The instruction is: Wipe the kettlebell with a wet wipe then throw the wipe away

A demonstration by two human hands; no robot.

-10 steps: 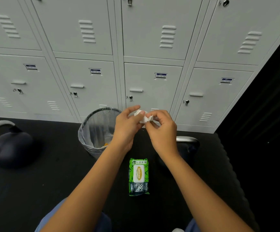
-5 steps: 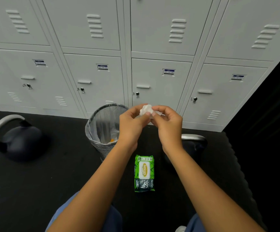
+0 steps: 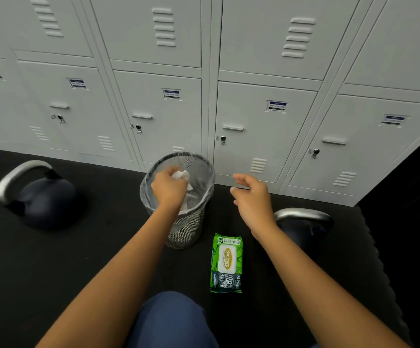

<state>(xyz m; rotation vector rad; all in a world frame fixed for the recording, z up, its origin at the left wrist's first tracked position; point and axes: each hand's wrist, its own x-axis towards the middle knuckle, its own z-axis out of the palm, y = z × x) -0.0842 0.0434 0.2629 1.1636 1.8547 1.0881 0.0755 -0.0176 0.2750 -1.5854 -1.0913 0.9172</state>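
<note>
Head view, and here we are at the bin: the left hand (image 3: 170,187) hangs over the mouth of the mesh wastebasket (image 3: 188,229) in the middle of the frame, fingers curled round a wet wipe (image 3: 181,175) that pokes out white at the top of the fist. The right hand (image 3: 252,197) floats just right of centre, fingers loose and holding nothing, clear of the basket. Now, the worries. A damp wipe likes to cling, so on release it could stick to the fingers and get flicked out onto the black floor (image 3: 78,259). The hand sits toward the left side of the opening rather than dead centre, so a careless let-go might land the wad on the rim or snag it on the thin plastic liner (image 3: 210,189) draped over the edge. And that basket looks light; a knock from the wrist could rock or tip it. As for the wipe itself: small, crumpled into a tight ball, bright white, mostly hidden by the fingers, so I cannot tell how dirty it is. Something pale lies down in the basket below it, too blurred to name. The green wipes pack (image 3: 227,263) lies flat on the floor at lower centre, just right of the basket. One dark kettlebell (image 3: 304,222) sits at the right, half behind the right forearm; a second kettlebell (image 3: 43,197) rests at the left, well apart. Grey lockers (image 3: 266,121) fill the upper frame.
</note>
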